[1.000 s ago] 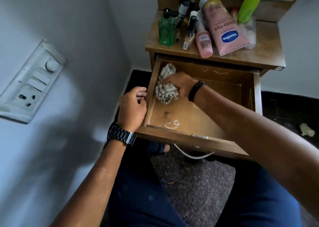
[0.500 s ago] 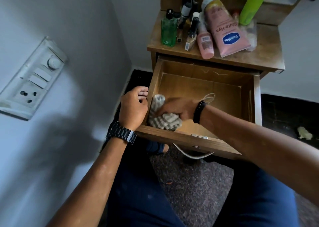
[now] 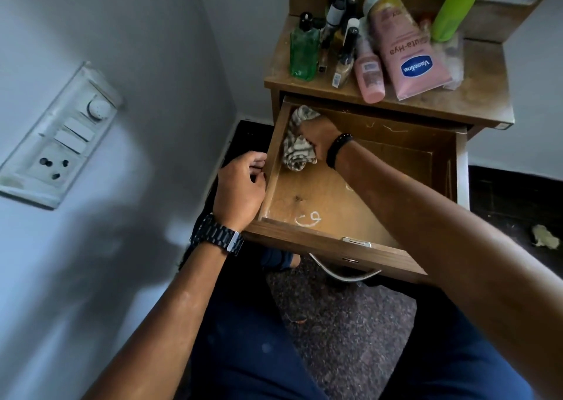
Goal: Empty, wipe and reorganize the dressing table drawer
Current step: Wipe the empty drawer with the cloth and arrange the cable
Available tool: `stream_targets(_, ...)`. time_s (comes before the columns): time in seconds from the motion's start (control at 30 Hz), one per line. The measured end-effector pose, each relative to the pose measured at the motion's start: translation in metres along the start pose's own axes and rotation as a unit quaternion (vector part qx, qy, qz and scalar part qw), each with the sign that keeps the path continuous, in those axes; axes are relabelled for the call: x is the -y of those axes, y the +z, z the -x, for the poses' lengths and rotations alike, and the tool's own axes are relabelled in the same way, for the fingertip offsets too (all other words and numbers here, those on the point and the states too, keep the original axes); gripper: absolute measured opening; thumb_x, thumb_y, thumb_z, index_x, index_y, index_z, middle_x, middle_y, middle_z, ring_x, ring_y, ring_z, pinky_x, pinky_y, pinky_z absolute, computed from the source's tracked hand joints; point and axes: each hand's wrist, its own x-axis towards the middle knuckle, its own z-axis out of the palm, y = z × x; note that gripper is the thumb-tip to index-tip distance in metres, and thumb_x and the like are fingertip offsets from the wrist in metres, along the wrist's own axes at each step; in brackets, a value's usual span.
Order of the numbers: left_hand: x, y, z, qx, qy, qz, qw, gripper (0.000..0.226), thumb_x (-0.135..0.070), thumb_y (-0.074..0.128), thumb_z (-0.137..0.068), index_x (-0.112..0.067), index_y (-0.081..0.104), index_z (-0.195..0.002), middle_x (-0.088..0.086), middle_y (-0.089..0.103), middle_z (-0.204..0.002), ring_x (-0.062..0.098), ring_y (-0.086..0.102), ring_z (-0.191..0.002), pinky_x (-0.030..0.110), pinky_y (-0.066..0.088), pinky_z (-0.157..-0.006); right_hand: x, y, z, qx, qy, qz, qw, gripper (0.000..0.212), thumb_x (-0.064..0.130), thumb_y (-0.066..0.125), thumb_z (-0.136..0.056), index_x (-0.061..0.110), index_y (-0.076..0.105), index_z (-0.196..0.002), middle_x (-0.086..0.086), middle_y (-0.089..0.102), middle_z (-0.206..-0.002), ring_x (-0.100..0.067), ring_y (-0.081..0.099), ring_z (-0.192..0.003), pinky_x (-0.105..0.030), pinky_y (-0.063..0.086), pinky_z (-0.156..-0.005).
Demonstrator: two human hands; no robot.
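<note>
The wooden drawer (image 3: 329, 241) of the dressing table is pulled out, and apart from the cloth its floor is bare, with white scribbles near the front. My right hand (image 3: 320, 137) is shut on a crumpled striped cloth (image 3: 297, 154) and presses it against the drawer's back left corner. My left hand (image 3: 240, 186) curls over the drawer's left side wall, fingers on its top edge. I wear a black watch on the left wrist and a black band on the right.
The tabletop (image 3: 457, 101) holds a green bottle (image 3: 303, 52), a pink Vaseline tube (image 3: 402, 55), a small pink bottle (image 3: 368, 75), a lime green bottle (image 3: 454, 6) and several small vials. A switchboard (image 3: 58, 137) is on the left wall. My legs are under the drawer.
My right hand slid the cloth from the back left down to the front left corner, then back up to the back left corner. My left hand kept its hold on the drawer side.
</note>
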Motion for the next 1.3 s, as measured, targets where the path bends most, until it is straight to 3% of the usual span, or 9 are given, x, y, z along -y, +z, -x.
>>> stream_targets(0.07, 0.000, 0.001, 0.000, 0.001, -0.003, 0.003, 1.000, 0.032, -0.002, 0.052, -0.089, -0.012, 0.061, -0.117, 0.001, 0.065, -0.112, 0.003, 0.057, -0.093, 0.007, 0.042, -0.075, -0.013, 0.004, -0.001, -0.050, -0.035, 0.078, 0.995, 0.034, 0.006, 0.049, -0.092, 0.004, 0.054, -0.125, -0.013, 0.059, -0.126, -0.029, 0.055, -0.120, -0.038, 0.047, -0.101)
stream_targets(0.17, 0.001, 0.001, -0.002, -0.003, -0.006, 0.007, 1.000, 0.031, -0.001, 0.053, -0.088, -0.012, 0.062, -0.116, 0.002, 0.066, -0.111, 0.007, 0.061, -0.095, 0.014, 0.046, -0.079, -0.028, 0.007, 0.010, -0.059, -0.060, 0.151, 0.985, 0.033, 0.006, 0.058, -0.086, 0.005, 0.058, -0.118, -0.014, 0.064, -0.118, -0.027, 0.060, -0.110, -0.038, 0.051, -0.095)
stream_targets(0.4, 0.001, 0.003, -0.002, -0.001, -0.008, -0.005, 1.000, 0.031, -0.001, 0.051, -0.089, -0.011, 0.062, -0.116, 0.004, 0.065, -0.111, 0.010, 0.061, -0.095, 0.018, 0.046, -0.079, -0.040, 0.007, 0.069, 0.189, 0.043, 0.327, 0.925, 0.018, 0.017, 0.062, -0.087, 0.007, 0.059, -0.101, -0.008, 0.065, -0.092, -0.019, 0.061, -0.073, -0.024, 0.050, -0.056)
stream_targets(0.5, 0.001, 0.002, -0.002, -0.001, -0.001, -0.012, 1.000, 0.033, 0.002, 0.045, -0.089, -0.010, 0.063, -0.114, 0.006, 0.065, -0.111, 0.014, 0.062, -0.099, 0.020, 0.047, -0.082, -0.039, 0.005, 0.064, 0.241, 0.087, 0.285, 0.924, 0.018, 0.016, 0.060, -0.089, 0.003, 0.064, -0.100, -0.012, 0.067, -0.087, -0.018, 0.065, -0.060, -0.025, 0.054, -0.050)
stream_targets(0.63, 0.000, 0.001, -0.002, -0.002, 0.010, -0.024, 1.000, 0.033, 0.002, 0.042, -0.091, -0.011, 0.061, -0.116, 0.006, 0.064, -0.113, 0.015, 0.060, -0.103, 0.020, 0.045, -0.085, -0.033, -0.004, 0.069, 0.250, 0.086, 0.266, 0.927, 0.027, 0.024, 0.066, -0.085, 0.005, 0.068, -0.105, -0.006, 0.071, -0.095, -0.019, 0.066, -0.076, -0.028, 0.055, -0.066)
stream_targets(0.73, 0.000, 0.003, -0.003, 0.004, 0.022, -0.040, 0.999, 0.033, 0.001, 0.042, -0.092, -0.012, 0.059, -0.117, 0.006, 0.056, -0.120, 0.019, 0.058, -0.106, 0.024, 0.046, -0.086, -0.023, -0.017, 0.073, 0.251, 0.107, 0.164, 0.948, 0.011, 0.023, 0.066, -0.085, 0.012, 0.067, -0.085, 0.000, 0.071, -0.070, -0.013, 0.066, -0.056, -0.022, 0.054, -0.054)
stream_targets(0.9, -0.005, 0.004, -0.002, 0.031, 0.033, -0.060, 0.997, 0.034, 0.000, 0.042, -0.092, -0.009, 0.056, -0.122, 0.008, 0.051, -0.125, 0.023, 0.056, -0.110, 0.023, 0.042, -0.088, -0.014, -0.024, 0.038, 0.061, 0.038, -0.093, 0.993, 0.036, 0.014, 0.070, -0.082, 0.003, 0.061, -0.115, -0.014, 0.071, -0.102, -0.026, 0.070, -0.084, -0.035, 0.058, -0.074)
stream_targets(1.1, -0.004, 0.005, 0.000, 0.058, 0.033, -0.074, 0.995, 0.038, -0.003, 0.048, -0.091, -0.009, 0.051, -0.128, 0.009, 0.051, -0.129, 0.024, 0.052, -0.117, 0.034, 0.044, -0.099, -0.011, 0.006, 0.002, -0.012, 0.075, -0.376, 0.924, 0.041, 0.012, 0.056, -0.091, 0.000, 0.049, -0.130, -0.020, 0.061, -0.125, -0.034, 0.062, -0.110, -0.039, 0.055, -0.060)
stream_targets(1.3, -0.007, 0.004, 0.002, 0.062, 0.034, -0.095, 0.993, 0.038, -0.004, 0.048, -0.092, -0.008, 0.051, -0.130, 0.009, 0.051, -0.131, 0.024, 0.053, -0.118, 0.035, 0.045, -0.099, 0.001, 0.002, 0.017, -0.004, 0.047, -0.527, 0.848, 0.037, 0.015, 0.025, -0.102, -0.001, 0.058, -0.111, -0.011, 0.047, -0.140, -0.026, 0.044, -0.133, -0.036, 0.039, -0.103)
